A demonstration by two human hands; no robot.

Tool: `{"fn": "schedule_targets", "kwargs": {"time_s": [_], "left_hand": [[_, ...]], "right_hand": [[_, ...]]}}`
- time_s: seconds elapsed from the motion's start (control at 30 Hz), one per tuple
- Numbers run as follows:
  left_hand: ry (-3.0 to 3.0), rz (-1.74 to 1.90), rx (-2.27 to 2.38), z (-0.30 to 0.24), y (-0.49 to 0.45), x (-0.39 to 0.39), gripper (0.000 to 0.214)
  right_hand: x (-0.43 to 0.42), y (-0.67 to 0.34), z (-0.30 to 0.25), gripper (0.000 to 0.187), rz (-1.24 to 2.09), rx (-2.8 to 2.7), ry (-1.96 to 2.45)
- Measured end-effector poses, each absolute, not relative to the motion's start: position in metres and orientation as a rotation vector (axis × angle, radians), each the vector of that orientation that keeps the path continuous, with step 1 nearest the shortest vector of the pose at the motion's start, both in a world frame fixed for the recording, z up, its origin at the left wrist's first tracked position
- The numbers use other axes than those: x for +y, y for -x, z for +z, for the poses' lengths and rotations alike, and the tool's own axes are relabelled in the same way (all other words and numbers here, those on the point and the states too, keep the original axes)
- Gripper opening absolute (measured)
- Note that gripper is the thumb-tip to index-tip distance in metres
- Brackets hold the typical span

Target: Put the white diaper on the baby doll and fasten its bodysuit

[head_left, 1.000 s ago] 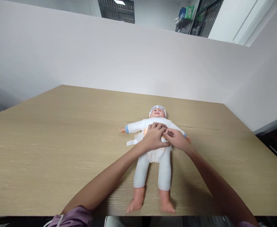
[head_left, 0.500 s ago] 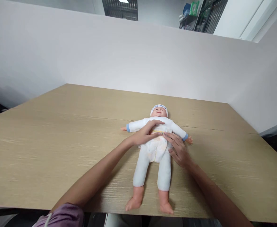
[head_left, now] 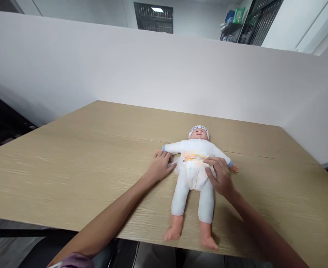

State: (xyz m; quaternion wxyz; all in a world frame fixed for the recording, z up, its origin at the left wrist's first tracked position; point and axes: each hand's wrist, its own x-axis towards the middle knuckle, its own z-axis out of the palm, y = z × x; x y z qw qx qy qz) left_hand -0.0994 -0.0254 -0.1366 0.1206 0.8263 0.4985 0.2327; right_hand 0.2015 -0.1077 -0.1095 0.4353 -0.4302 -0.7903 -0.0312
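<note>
A baby doll (head_left: 199,147) in white clothes lies face up on the table, arms spread and bare feet toward me. Around its hips is a white diaper (head_left: 196,176) with an orange and yellow waist band. One side wing of the diaper stretches out on the left, and the thumb and curled fingers of my left hand (head_left: 161,166) are at its edge, beside the doll's arm. My right hand (head_left: 220,175) lies against the other side of the diaper, its fingers stretched over the waist and the thumb apart.
The wooden table (head_left: 97,149) reaches back to a white partition (head_left: 153,70). Its near edge runs just past the doll's feet. A black chair (head_left: 97,257) stands below that edge. Dark items (head_left: 2,123) lie beyond the left side.
My left hand has moved off the doll's belly to its left side, and the diaper's wing there now sticks out. My right hand stays at the waist. The view has shifted.
</note>
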Motion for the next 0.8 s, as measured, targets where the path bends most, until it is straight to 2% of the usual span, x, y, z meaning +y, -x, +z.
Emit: {"fn": "schedule_targets", "kwargs": {"time_s": [0.07,0.23,0.37,0.5,0.7,0.8], "left_hand": [[-2.379,0.685,1.450,-0.138,0.099,-0.026,0.025],[-2.193,0.711,1.395,-0.137,0.109,-0.019,0.032],[-1.999,0.760,1.276,-0.127,0.116,-0.011,0.048],[-1.845,0.873,1.122,-0.113,0.105,-0.009,0.059],[-1.694,0.880,0.917,-0.102,0.059,-0.009,0.059],[-1.656,0.852,0.801,-0.105,0.044,-0.009,0.058]], "right_hand": [[-0.099,-0.183,-0.095,0.011,-0.096,-1.991,1.083],[-0.070,-0.141,-0.066,0.020,0.107,-2.183,1.392],[-0.056,-0.129,-0.056,0.027,0.299,-2.202,1.616],[-0.055,-0.127,-0.056,0.026,0.311,-2.193,1.695],[-0.058,-0.126,-0.057,0.035,0.314,-2.230,1.711],[-0.058,-0.127,-0.058,0.026,0.271,-2.239,1.729]]}}
